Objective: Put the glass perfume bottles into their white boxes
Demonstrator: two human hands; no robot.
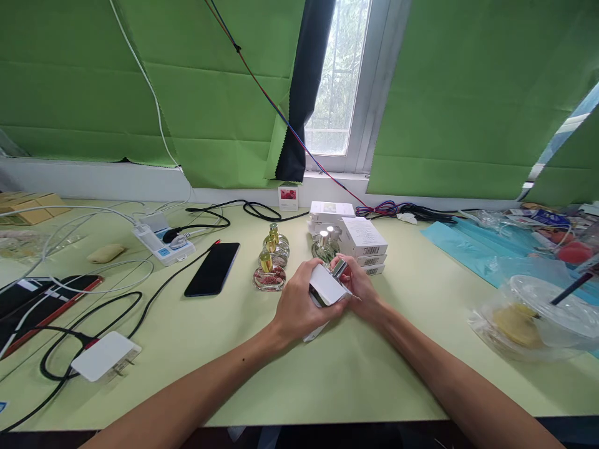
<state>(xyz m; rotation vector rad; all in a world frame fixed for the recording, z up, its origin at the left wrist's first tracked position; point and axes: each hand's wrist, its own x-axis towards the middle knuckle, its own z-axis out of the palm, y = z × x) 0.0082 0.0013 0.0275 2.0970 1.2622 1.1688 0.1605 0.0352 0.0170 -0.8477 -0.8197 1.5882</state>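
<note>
My left hand (pixel 296 300) is wrapped round a small white carton (pixel 326 285), tilted above the table. My right hand (pixel 362 288) closes on a perfume bottle with a silver cap (pixel 339 269), right at the carton's end. Fingers and carton hide the bottle's body, so how far it sits inside I cannot tell. Left of my hands stands a row of glass perfume bottles (pixel 270 280) with gold caps. Just beyond my hands are silver-capped perfume bottles (pixel 322 249). Beside these, white cartons (pixel 365 238) with barcodes are stacked.
A black phone (pixel 213 269) lies to the left, near a power strip (pixel 163 243), a white charger (pixel 105 357) and tangled cables. At right are a lidded plastic cup (pixel 556 305), a bagged yellowish item (pixel 517 325) and blue sheeting (pixel 472 246). A small box (pixel 288 197) stands by the wall.
</note>
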